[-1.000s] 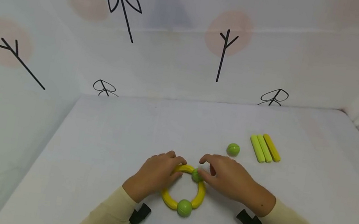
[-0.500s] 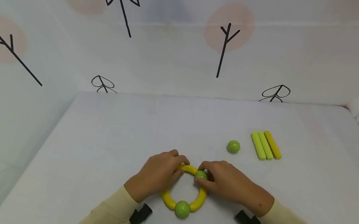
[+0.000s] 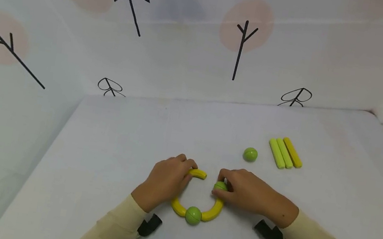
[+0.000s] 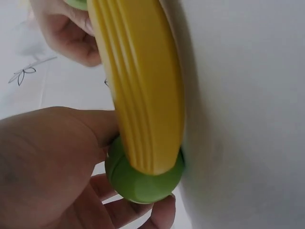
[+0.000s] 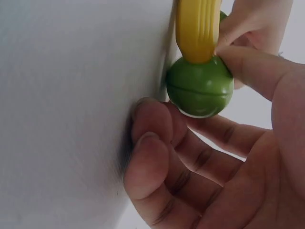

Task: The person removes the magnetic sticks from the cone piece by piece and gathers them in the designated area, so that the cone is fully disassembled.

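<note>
A yellow curved rod (image 3: 213, 211) joins a green ball (image 3: 220, 186) to a second green ball (image 3: 193, 215) at the front. My right hand (image 3: 251, 193) pinches the first ball between thumb and fingers. On the left side, my left hand (image 3: 166, 181) holds another green ball (image 4: 143, 183), mostly covered in the head view, its thumb and fingers around it. A curved rod (image 3: 178, 208) runs from there to the front ball. Beyond the left hand juts a further curved rod (image 3: 199, 174), its right end free, with a gap before the ball in my right hand.
A loose green ball (image 3: 250, 154) lies behind my right hand. To its right, two lime straight rods (image 3: 277, 153) and one yellow straight rod (image 3: 292, 152) lie side by side on the white table (image 3: 129, 126). A patterned cloth wall (image 3: 186, 59) stands behind.
My right hand has closed its fingers on the green ball and shifted it right. That ball has come off the upper curved rod, opening the ring there. My left hand keeps its hold.
</note>
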